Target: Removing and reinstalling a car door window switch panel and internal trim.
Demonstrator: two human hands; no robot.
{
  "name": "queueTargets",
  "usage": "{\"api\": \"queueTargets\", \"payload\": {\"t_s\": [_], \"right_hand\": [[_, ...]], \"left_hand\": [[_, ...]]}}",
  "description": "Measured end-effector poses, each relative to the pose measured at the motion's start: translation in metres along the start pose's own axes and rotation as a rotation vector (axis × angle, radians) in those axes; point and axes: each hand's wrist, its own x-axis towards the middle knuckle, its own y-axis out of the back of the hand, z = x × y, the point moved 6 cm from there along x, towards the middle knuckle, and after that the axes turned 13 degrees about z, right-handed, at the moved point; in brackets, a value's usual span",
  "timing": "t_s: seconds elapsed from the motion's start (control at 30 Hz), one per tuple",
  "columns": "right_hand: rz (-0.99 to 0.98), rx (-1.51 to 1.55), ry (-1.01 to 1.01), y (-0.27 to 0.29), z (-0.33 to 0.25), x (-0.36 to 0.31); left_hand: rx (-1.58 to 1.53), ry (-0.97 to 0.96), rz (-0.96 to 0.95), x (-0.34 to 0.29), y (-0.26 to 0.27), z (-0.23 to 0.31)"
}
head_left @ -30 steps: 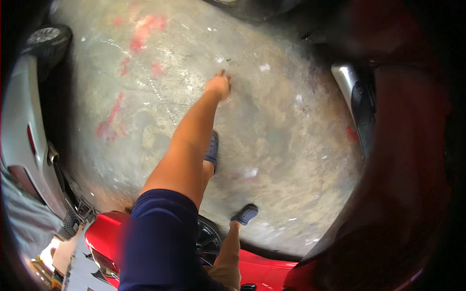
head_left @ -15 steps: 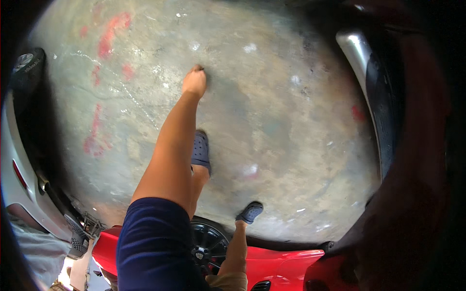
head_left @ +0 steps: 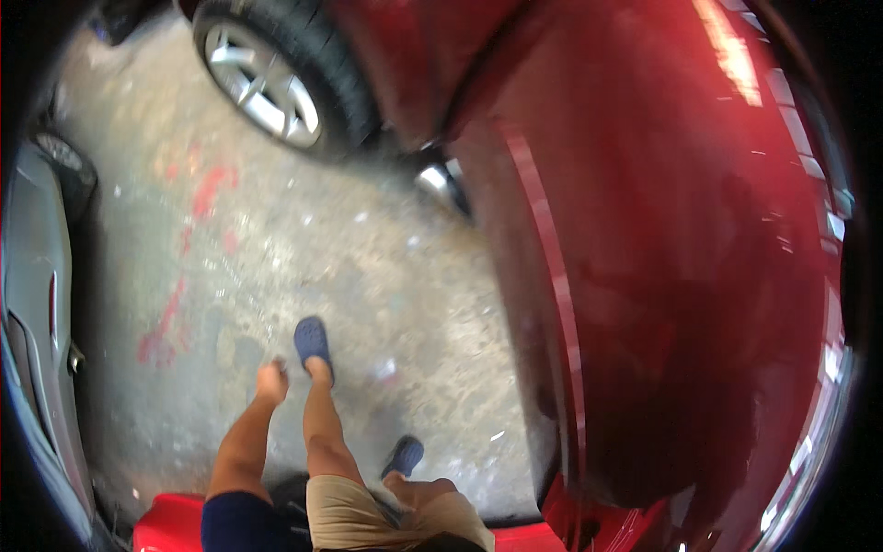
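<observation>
My left hand (head_left: 272, 382) hangs over the concrete floor (head_left: 276, 248), a little left of my forward foot. Its fingers are curled closed, and something small and dark seems to show at the fingertips, too blurred to name. A dark blue sleeve covers the upper part of that arm. The nearest thing to the hand is a blue clog (head_left: 313, 339) on my forward foot. A second blue clog (head_left: 403, 455) is on my other foot, farther back. My right hand is out of view.
A dark red car (head_left: 644, 276) fills the right side, its silver-spoked wheel (head_left: 262, 83) at the top. A grey car (head_left: 37, 267) stands along the left edge. Bright red bodywork (head_left: 170, 520) lies close behind my legs. Red paint stains (head_left: 212, 189) mark the floor.
My left hand has drawn back from far out over the floor to beside my leg, still closed. The view has shifted, bringing the dark red car's side and wheel into sight.
</observation>
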Motion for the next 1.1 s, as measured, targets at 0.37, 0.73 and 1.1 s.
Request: {"api": "queueTargets", "payload": {"t_s": [0.37, 0.73, 1.1], "right_hand": [[0.19, 0.441, -0.303, -0.164, 0.004, -0.066], [0.81, 1.634, -0.574, -0.097, -0.022, 0.006], [0.817, 2.437, -0.096, -0.058, 0.08, -0.008]], "left_hand": [[-1.101, 0.12, 0.076, -0.305, 0.071, 0.221], [-0.915, -0.532, -0.919, -0.558, 0.214, 0.522], [-0.72, -0.95, -1.215, -0.776, 0.118, 0.69]]}}
